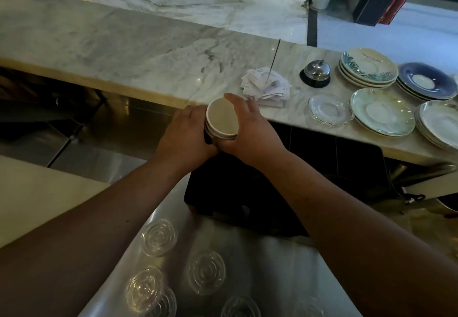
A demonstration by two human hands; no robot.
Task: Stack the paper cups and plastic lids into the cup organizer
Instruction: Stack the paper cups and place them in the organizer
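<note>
Marble counter [153, 51] behind, steel worktop [272, 267] below; you hold nested paper cups [221, 121] with both hands.

Cup stack sits upright at the marble counter's near edge, above a black box [238, 193] that may be the organizer, can't confirm. Your left hand [184, 133] wraps its left side, right hand [250, 128] cups the right side, fingers over the rim. Clear plastic lids [207, 272] lie loose on the steel worktop near you. Receipt spike [266, 86], bell [315, 72] and saucers [383, 111] sit to the right.
</note>
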